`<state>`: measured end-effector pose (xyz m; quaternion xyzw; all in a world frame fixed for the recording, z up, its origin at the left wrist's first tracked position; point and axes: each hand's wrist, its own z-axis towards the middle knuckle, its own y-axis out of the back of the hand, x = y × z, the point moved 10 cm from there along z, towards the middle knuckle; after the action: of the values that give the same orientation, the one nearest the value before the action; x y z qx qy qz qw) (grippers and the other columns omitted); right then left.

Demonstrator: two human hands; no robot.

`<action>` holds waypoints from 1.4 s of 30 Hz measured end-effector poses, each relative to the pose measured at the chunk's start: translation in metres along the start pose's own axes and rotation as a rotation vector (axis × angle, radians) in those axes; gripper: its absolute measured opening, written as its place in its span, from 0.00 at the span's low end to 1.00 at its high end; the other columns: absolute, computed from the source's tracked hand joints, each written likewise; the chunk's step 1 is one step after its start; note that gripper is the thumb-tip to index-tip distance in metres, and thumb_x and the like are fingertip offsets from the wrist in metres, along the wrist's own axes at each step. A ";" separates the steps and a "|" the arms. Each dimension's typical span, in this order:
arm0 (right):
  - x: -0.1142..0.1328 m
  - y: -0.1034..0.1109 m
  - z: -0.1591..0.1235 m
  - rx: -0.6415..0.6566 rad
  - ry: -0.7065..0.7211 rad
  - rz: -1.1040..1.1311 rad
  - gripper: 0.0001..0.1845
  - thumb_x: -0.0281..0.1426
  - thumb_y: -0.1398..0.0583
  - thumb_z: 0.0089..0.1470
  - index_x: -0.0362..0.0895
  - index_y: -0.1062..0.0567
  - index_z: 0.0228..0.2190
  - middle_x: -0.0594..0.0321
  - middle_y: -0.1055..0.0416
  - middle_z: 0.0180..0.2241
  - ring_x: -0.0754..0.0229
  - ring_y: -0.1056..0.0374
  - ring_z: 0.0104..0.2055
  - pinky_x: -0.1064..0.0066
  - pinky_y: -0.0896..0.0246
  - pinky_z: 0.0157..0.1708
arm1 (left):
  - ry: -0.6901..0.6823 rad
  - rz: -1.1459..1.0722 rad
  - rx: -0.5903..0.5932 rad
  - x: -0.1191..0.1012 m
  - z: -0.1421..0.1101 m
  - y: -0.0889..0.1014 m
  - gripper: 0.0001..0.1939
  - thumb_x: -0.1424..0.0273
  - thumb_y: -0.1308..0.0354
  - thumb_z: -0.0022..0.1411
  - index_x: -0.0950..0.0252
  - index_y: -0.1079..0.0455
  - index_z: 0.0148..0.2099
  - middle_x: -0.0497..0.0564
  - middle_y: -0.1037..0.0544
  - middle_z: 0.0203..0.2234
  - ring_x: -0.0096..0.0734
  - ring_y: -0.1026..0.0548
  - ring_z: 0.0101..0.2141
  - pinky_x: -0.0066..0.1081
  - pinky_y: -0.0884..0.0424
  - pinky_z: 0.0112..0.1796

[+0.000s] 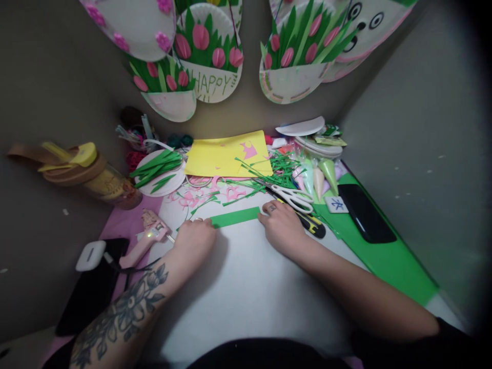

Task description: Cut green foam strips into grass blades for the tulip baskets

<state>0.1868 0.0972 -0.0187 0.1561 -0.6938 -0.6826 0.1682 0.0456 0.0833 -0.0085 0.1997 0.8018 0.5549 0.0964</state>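
A green paper strip point(236, 218) stretches between my two hands, just above or on the white work surface. My left hand point(197, 238) is closed at the strip's left end, its fingertips mostly hidden behind the knuckles. At the right end, my right hand point(282, 225) pinches the strip with curled fingers. Close beside my right hand lie white-handled scissors point(294, 197) and a yellow-and-black utility knife point(315, 225). Pink and green paper scraps point(230, 192) are scattered just beyond the strip. A pink glue gun point(148, 238) rests left of my left hand.
Yellow paper point(226, 154) lies at the back, beside a white paper plate point(156, 187) bearing green cut leaves. A tumbler point(96, 177) stands left. On the right are piping bags point(326, 174) and a black phone point(365, 212). Decorated paper plates point(215, 82) hang on the wall.
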 end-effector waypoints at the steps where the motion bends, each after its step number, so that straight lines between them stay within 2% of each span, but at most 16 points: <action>1: -0.001 -0.001 0.000 -0.006 0.000 0.004 0.13 0.21 0.45 0.52 0.40 0.22 0.34 0.47 0.29 0.40 0.46 0.41 0.45 0.58 0.50 0.40 | 0.001 -0.003 -0.002 0.002 0.001 0.000 0.13 0.81 0.54 0.56 0.72 0.28 0.34 0.61 0.24 0.30 0.38 0.25 0.30 0.34 0.32 0.32; 5: -0.005 -0.006 0.003 -0.044 -0.008 0.041 0.13 0.20 0.46 0.51 0.40 0.22 0.30 0.50 0.28 0.38 0.49 0.40 0.43 0.59 0.49 0.40 | -0.009 -0.073 -0.038 0.018 0.006 0.002 0.11 0.74 0.52 0.58 0.67 0.28 0.29 0.56 0.24 0.30 0.35 0.26 0.30 0.31 0.34 0.30; 7: -0.006 -0.007 0.004 -0.068 -0.002 0.082 0.13 0.19 0.46 0.50 0.41 0.22 0.29 0.52 0.28 0.38 0.50 0.39 0.43 0.61 0.48 0.40 | 0.001 -0.143 -0.116 0.030 0.010 0.008 0.13 0.72 0.52 0.59 0.63 0.27 0.29 0.53 0.24 0.31 0.34 0.26 0.31 0.30 0.34 0.31; 9: -0.007 -0.008 0.005 -0.092 0.005 0.122 0.13 0.19 0.46 0.50 0.41 0.22 0.29 0.53 0.27 0.38 0.51 0.39 0.43 0.62 0.47 0.41 | -0.004 -0.243 -0.204 0.036 0.013 0.013 0.13 0.72 0.52 0.60 0.61 0.25 0.33 0.52 0.24 0.33 0.34 0.26 0.35 0.29 0.33 0.35; 12: -0.010 -0.006 0.003 -0.140 -0.015 0.164 0.13 0.19 0.46 0.51 0.40 0.23 0.32 0.52 0.28 0.37 0.52 0.39 0.43 0.63 0.47 0.43 | -0.061 -0.392 -0.260 0.030 0.017 0.013 0.13 0.72 0.51 0.60 0.61 0.24 0.41 0.52 0.23 0.37 0.34 0.27 0.39 0.30 0.33 0.42; 16: -0.016 -0.003 0.002 -0.205 -0.045 0.264 0.11 0.23 0.46 0.54 0.40 0.25 0.37 0.53 0.29 0.37 0.52 0.39 0.43 0.64 0.46 0.44 | -0.134 -0.478 -0.265 0.014 0.021 0.006 0.13 0.73 0.50 0.60 0.62 0.25 0.41 0.52 0.23 0.37 0.34 0.27 0.39 0.30 0.33 0.43; 22: -0.015 -0.004 0.005 -0.221 0.008 0.337 0.08 0.26 0.46 0.57 0.42 0.26 0.32 0.56 0.30 0.34 0.54 0.39 0.40 0.65 0.45 0.43 | -0.155 -0.538 -0.246 0.011 0.023 0.002 0.10 0.74 0.49 0.59 0.62 0.26 0.37 0.50 0.23 0.33 0.32 0.27 0.36 0.28 0.33 0.38; 28: 0.002 0.003 0.001 -0.221 0.194 0.280 0.13 0.21 0.48 0.57 0.42 0.26 0.27 0.55 0.30 0.31 0.56 0.40 0.38 0.66 0.44 0.40 | -0.240 -0.486 -0.215 0.000 0.020 0.005 0.06 0.71 0.44 0.59 0.61 0.25 0.35 0.49 0.24 0.31 0.32 0.28 0.36 0.28 0.34 0.38; 32: 0.008 0.005 -0.003 -0.225 0.275 0.317 0.14 0.22 0.48 0.57 0.41 0.24 0.28 0.56 0.30 0.29 0.57 0.39 0.37 0.67 0.44 0.38 | -0.288 -0.460 -0.214 -0.005 0.018 0.004 0.07 0.70 0.44 0.60 0.60 0.24 0.35 0.49 0.24 0.31 0.31 0.28 0.35 0.27 0.35 0.37; 38: 0.010 0.010 -0.006 -0.284 0.295 0.298 0.11 0.26 0.45 0.57 0.43 0.23 0.28 0.58 0.29 0.28 0.58 0.39 0.36 0.67 0.45 0.38 | -0.232 -0.442 -0.209 0.001 0.020 0.000 0.09 0.72 0.46 0.59 0.61 0.24 0.33 0.48 0.24 0.31 0.29 0.27 0.33 0.26 0.36 0.34; 42: 0.010 0.008 -0.005 -0.283 0.254 0.273 0.11 0.26 0.44 0.57 0.43 0.23 0.27 0.58 0.29 0.27 0.57 0.39 0.35 0.68 0.45 0.36 | -0.164 -0.458 -0.195 0.009 0.022 0.001 0.09 0.72 0.47 0.59 0.62 0.25 0.33 0.49 0.23 0.29 0.29 0.28 0.30 0.26 0.37 0.32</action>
<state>0.1804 0.0885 -0.0103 0.1205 -0.5789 -0.7190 0.3652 0.0457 0.1057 -0.0151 0.0473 0.7582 0.5754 0.3030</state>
